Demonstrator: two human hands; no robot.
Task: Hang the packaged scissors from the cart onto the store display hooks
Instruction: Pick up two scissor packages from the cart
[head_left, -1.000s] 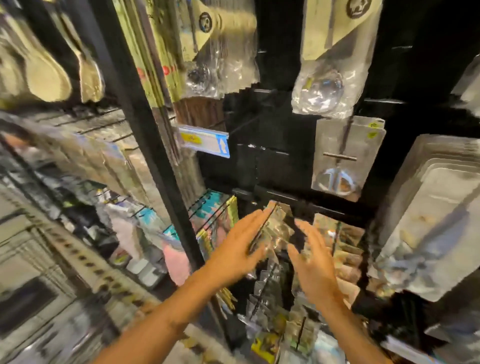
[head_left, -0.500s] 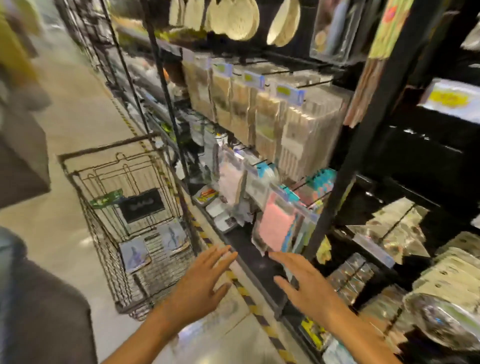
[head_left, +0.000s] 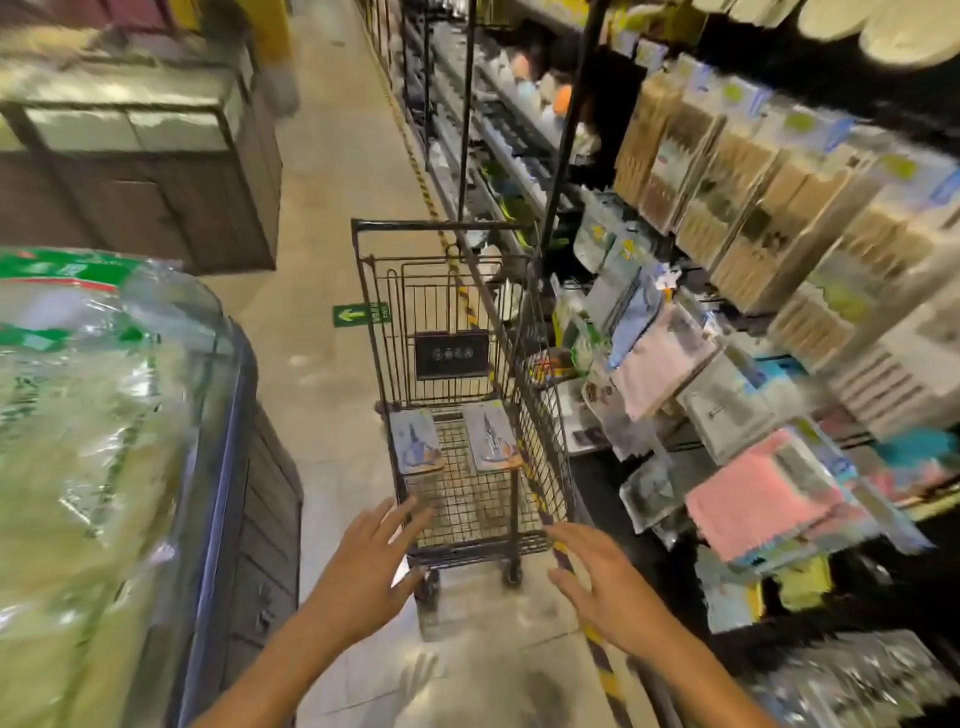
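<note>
Dark metal wire cart (head_left: 540, 441), glossy plastic scissor packs (head_left: 415, 448) (card-backed), smooth concrete-like floor (head_left: 332, 218).

Dim warm light; heavy motion blur, edges warped.

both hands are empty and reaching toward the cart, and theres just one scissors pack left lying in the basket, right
Not quite: the head view shows two packs in the cart, not one, a left scissors pack and a right scissors pack lying side by side on the wire bottom. The rest holds: the left hand and right hand are empty, fingers spread, reaching toward the cart.
</note>
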